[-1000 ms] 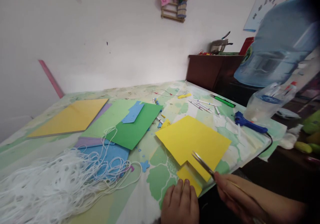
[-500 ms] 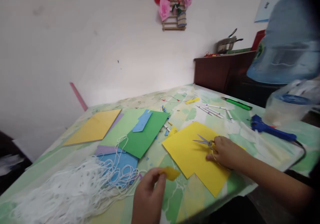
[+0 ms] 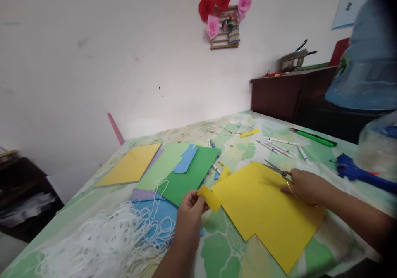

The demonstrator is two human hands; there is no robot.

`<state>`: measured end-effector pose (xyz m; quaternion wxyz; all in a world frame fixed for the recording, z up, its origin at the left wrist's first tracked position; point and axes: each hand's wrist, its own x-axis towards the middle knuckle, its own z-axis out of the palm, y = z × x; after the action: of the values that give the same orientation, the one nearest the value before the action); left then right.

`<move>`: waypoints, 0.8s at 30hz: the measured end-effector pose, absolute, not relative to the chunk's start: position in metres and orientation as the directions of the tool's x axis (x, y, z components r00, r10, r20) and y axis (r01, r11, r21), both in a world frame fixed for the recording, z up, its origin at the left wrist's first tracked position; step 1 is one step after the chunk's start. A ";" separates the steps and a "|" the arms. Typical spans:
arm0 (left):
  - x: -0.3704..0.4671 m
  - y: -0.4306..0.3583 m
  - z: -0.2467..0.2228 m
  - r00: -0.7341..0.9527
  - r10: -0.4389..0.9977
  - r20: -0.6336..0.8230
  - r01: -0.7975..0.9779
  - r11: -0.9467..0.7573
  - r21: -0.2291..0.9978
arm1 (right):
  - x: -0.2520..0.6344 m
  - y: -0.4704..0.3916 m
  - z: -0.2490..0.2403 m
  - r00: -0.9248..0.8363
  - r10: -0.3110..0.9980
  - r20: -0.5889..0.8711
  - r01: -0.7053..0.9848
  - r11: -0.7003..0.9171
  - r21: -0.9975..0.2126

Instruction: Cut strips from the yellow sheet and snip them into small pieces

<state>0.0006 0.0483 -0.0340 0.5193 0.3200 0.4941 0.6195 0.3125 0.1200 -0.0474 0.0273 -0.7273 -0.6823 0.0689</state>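
Observation:
My left hand (image 3: 191, 212) pinches a small piece of yellow paper (image 3: 210, 198) between thumb and fingers, left of the big sheet. Fingers of my right hand (image 3: 305, 186) are in the handles of a pair of scissors (image 3: 277, 169), whose blades point left and stand slightly apart. Beneath them lies a large yellow sheet (image 3: 260, 203) with a notch cut from its near left edge. Another yellow scrap (image 3: 223, 174) rests at that sheet's far left corner.
A heap of white elastic cord (image 3: 102, 241) lies at the near left, beside blue, green and orange sheets (image 3: 130, 162). Further back are several white markers (image 3: 274, 148), a green cutter (image 3: 314, 137) and a blue glue gun (image 3: 362, 172). A water bottle (image 3: 366, 71) stands at the right.
My left hand has moved up and away from me with the yellow piece. My right hand has shifted right with the scissors, whose blades look closer together. The camera view has turned slightly.

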 end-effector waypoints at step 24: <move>-0.005 0.045 -0.038 -0.039 0.999 0.030 -0.041 -0.032 0.999 | 0.157 0.079 -0.028 -0.422 0.907 0.004 0.200 0.097 -0.975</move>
<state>-0.0045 0.0451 -0.0377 0.4927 0.4876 0.4912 0.5275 0.1566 0.0790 -0.0281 0.3367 -0.4193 -0.6597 0.5250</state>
